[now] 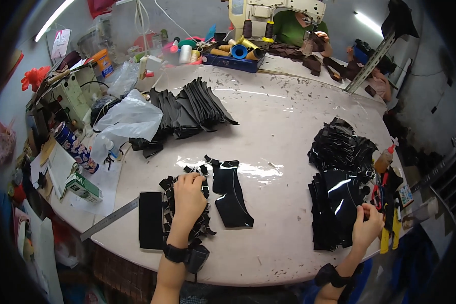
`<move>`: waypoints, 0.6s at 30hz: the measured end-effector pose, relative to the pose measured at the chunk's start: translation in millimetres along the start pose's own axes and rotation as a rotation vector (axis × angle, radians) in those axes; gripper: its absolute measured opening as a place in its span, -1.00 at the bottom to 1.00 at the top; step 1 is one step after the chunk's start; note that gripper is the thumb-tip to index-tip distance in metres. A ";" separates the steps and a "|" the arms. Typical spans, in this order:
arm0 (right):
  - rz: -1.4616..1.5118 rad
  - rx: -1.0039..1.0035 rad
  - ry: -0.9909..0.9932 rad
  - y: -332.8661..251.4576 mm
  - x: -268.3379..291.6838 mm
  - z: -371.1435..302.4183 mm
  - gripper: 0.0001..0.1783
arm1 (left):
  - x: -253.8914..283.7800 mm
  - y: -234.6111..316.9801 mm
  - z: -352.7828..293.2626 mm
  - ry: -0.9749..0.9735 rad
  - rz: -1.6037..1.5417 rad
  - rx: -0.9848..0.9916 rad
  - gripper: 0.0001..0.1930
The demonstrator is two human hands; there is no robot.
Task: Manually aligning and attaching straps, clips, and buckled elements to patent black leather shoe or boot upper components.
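Observation:
My left hand [189, 196] is over a pile of small black straps with metal buckles [200, 224], its fingers curled down among them; what they grip is hidden. Just left of the pile lies a flat black rectangular block [151, 221]. To its right, a single glossy black cut piece [231, 195] rests flat on the table. My right hand [368, 226] is at the right, thumb and fingers pinched at the edge of the top piece on a stack of glossy black pieces [334, 207]. Behind that stack sits a heap of black buckled pieces [339, 144].
A steel ruler [109, 219] lies left of the block. Dark layered pieces [192, 109] and a plastic bag [129, 119] occupy the far left. Yellow-handled scissors [388, 238] and a bottle [384, 159] stand at the right edge. A sewing machine [261, 12] and another person [289, 30] are beyond.

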State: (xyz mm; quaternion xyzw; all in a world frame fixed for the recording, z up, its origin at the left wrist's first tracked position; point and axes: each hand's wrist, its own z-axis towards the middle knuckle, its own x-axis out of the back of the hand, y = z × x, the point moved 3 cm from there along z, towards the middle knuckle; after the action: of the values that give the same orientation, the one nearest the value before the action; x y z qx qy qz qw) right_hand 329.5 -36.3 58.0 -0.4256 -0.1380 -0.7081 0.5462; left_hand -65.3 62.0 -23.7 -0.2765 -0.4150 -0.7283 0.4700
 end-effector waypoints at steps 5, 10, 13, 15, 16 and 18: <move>-0.095 -0.005 0.000 4.4 -3.3 -0.2 -0.85 | -3.1 8.5 -2.7 -0.134 -0.044 -0.037 -0.72; 0.390 0.217 0.307 -48.1 37.5 -7.6 -0.86 | -21.5 4.7 -6.9 -0.159 0.152 -0.030 -0.80; 0.865 0.628 0.101 -64.8 73.7 -40.3 -0.81 | -27.8 -7.2 -8.0 -0.140 0.142 0.014 -0.87; 1.347 0.760 0.403 -96.6 105.9 -59.5 -0.82 | -25.1 4.7 0.9 -0.120 0.098 0.002 -0.91; 1.562 0.676 0.647 -124.5 124.6 -61.4 -0.61 | -23.9 12.2 5.0 -0.043 0.075 -0.016 -0.91; 1.710 0.807 0.824 -133.6 131.7 -63.8 -0.74 | -15.3 1.0 1.1 0.037 0.088 0.022 -0.91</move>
State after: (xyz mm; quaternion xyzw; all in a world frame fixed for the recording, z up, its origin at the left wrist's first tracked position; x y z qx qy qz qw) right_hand 176.2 -116.0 155.0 0.1091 0.1812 -0.0749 0.9745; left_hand -58.2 69.7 -34.9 -0.2760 -0.4016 -0.7073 0.5121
